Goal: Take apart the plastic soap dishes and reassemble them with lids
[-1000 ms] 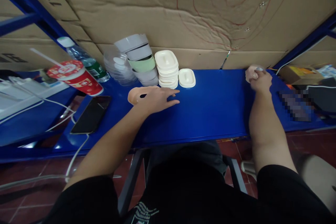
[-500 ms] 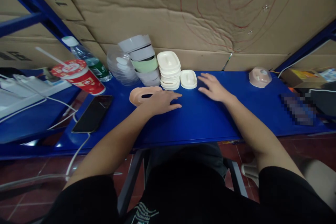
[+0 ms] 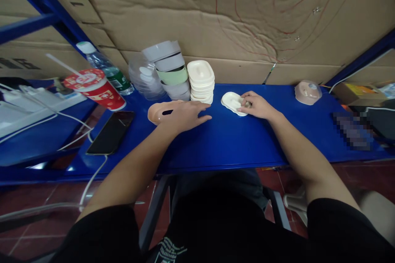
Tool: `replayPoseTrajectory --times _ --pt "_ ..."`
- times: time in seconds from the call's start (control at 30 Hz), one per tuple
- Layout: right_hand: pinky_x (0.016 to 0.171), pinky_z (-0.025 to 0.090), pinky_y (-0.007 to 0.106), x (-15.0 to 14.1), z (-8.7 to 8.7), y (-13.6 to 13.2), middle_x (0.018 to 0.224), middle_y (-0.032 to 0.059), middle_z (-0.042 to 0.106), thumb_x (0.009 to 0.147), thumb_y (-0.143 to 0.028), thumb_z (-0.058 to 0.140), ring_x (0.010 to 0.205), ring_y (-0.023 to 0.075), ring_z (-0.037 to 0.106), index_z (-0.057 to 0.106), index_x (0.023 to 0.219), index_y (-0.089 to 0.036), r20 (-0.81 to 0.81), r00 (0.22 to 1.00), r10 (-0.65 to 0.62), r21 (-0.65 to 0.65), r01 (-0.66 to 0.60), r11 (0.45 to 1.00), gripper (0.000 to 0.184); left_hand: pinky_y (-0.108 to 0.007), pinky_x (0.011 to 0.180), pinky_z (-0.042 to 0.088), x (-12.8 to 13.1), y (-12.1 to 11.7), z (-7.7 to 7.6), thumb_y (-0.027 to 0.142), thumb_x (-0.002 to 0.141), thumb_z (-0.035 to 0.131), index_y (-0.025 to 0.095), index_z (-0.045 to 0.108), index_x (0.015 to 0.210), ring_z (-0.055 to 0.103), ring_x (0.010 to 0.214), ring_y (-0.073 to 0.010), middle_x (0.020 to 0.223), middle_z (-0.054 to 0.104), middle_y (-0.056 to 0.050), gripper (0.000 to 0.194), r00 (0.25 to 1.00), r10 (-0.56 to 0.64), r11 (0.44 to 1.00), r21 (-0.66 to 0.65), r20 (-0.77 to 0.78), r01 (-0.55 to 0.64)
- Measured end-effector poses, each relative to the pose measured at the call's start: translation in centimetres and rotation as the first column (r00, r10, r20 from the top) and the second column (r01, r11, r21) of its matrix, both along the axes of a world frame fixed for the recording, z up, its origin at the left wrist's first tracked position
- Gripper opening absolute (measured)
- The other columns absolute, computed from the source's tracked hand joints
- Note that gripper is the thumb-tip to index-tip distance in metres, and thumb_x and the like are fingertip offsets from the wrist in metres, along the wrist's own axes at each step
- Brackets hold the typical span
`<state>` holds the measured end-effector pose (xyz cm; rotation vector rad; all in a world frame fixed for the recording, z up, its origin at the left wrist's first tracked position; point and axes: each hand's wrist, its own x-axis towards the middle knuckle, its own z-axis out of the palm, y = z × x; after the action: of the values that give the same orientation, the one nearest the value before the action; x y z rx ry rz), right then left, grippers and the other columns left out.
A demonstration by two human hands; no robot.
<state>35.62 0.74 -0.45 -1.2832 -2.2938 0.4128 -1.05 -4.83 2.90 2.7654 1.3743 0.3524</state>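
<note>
My right hand [image 3: 256, 105] pinches the near right part of a cream plastic lid [image 3: 231, 99], which has a rounded outline and a raised middle. The fingers cover part of it, so I cannot tell whether it is one piece or two. Just left of it stands a stack of matching cream lids [image 3: 201, 72]. My left hand [image 3: 187, 116], fingers stretched out, lies over the right part of a peach oblong plastic piece [image 3: 156, 111] with a dark slot; whether it touches the piece is hidden.
Behind my left hand are stacked grey and green bowls [image 3: 172, 76] and clear domed covers [image 3: 145, 78]. Further left stand a red drink cup [image 3: 105, 88], a bottle [image 3: 115, 78] and a phone [image 3: 112, 133]. A pink container [image 3: 307, 92] sits far right on the blue table [image 3: 222, 148].
My right hand has closed on the single cream lid, which has shifted right and towards me, away from the stack. My left hand has barely moved; the peach piece has shifted slightly left.
</note>
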Motion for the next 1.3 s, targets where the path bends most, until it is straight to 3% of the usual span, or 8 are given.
replayPoseTrajectory --times 0.23,0.37,0.5,0.67,0.8,1.0,1.13,1.3 --pt "0.117 0.052 0.059 -0.6 1.2 -1.0 0.14 0.0101 0.077 0.07 -0.063 0.093 0.13 0.0341 0.072 0.079 0.094 -0.026 -0.124 0.979 0.163 -0.183 -0.184 0.966 0.047 -0.04 0.098 0.057 -1.4 0.8 0.9 0.045 0.105 0.066 0.023 0.078 0.128 0.075 0.116 -0.0288 0.126 0.081 -0.009 0.034 0.95 0.184 0.959 0.165 0.254 -0.23" --pt "0.119 0.053 0.059 -1.8 1.6 -2.0 0.144 0.0084 0.077 0.069 -0.061 0.095 0.134 0.0342 0.072 0.082 0.1 -0.027 -0.143 0.97 0.195 -0.24 -0.226 0.944 0.048 -0.043 0.098 0.056 -3.6 2.4 1.5 0.042 0.103 0.066 0.024 0.077 0.114 0.073 0.106 -0.0265 0.11 0.079 -0.007 0.024 0.824 0.258 0.863 0.264 0.504 -0.431" --pt "0.123 0.051 0.058 -3.5 1.7 -2.8 0.151 0.0074 0.073 0.071 -0.06 0.095 0.141 0.0339 0.068 0.083 0.119 -0.031 -0.136 0.943 0.304 -0.239 -0.329 0.914 0.057 -0.048 0.097 0.055 -5.9 3.8 1.9 0.044 0.094 0.075 0.021 0.071 0.12 0.067 0.107 -0.0278 0.124 0.067 -0.011 0.035 0.67 0.253 0.74 0.306 0.698 -0.598" --pt "0.124 0.048 0.064 -4.5 1.3 -2.8 0.156 0.0097 0.068 0.076 -0.062 0.093 0.146 0.0368 0.064 0.079 0.135 -0.032 -0.113 0.94 0.322 -0.16 -0.337 0.928 0.067 -0.044 0.098 0.053 -6.9 4.6 3.2 0.067 0.096 0.07 0.02 0.048 0.153 0.045 0.145 -0.0275 0.165 0.043 -0.01 0.078 0.627 0.246 0.758 0.257 0.74 -0.6" --pt "0.123 0.051 0.062 -4.1 1.0 -2.4 0.151 0.0109 0.072 0.08 -0.064 0.089 0.142 0.0359 0.067 0.078 0.137 -0.03 -0.096 0.952 0.292 -0.181 -0.305 0.935 0.067 -0.052 0.114 0.043 -6.8 5.2 3.9 0.078 0.101 0.057 0.022 0.047 0.154 0.03 0.156 -0.0272 0.158 0.053 -0.004 0.078 0.67 0.277 0.813 0.203 0.689 -0.545" --pt "0.124 0.051 0.06 -4.0 1.0 -2.4 0.151 0.0104 0.072 0.08 -0.065 0.087 0.141 0.0354 0.068 0.078 0.137 -0.029 -0.076 0.953 0.293 -0.207 -0.302 0.931 0.067 -0.049 0.107 0.048 -7.0 6.4 3.3 0.059 0.097 0.077 0.019 0.05 0.143 0.056 0.121 -0.0236 0.146 0.052 -0.009 0.066 0.573 0.246 0.806 0.164 0.782 -0.569" --pt "0.123 0.052 0.059 -4.0 1.0 -2.4 0.15 0.0097 0.073 0.08 -0.066 0.087 0.14 0.0353 0.068 0.078 0.136 -0.03 -0.075 0.954 0.289 -0.211 -0.298 0.931 0.068 -0.046 0.1 0.05 -7.2 6.0 3.3 0.055 0.101 0.075 0.02 0.053 0.132 0.057 0.116 -0.0219 0.135 0.055 -0.006 0.051 0.553 0.261 0.804 0.139 0.791 -0.578" --pt "0.121 0.053 0.057 -4.0 1.0 -2.5 0.148 0.009 0.075 0.08 -0.065 0.086 0.138 0.0344 0.07 0.078 0.136 -0.029 -0.09 0.951 0.297 -0.208 -0.31 0.928 0.067 -0.041 0.088 0.053 -7.2 5.4 2.8 0.051 0.101 0.071 0.021 0.05 0.116 0.059 0.105 -0.0195 0.123 0.058 -0.007 0.04 0.509 0.181 0.719 0.24 0.841 -0.652"
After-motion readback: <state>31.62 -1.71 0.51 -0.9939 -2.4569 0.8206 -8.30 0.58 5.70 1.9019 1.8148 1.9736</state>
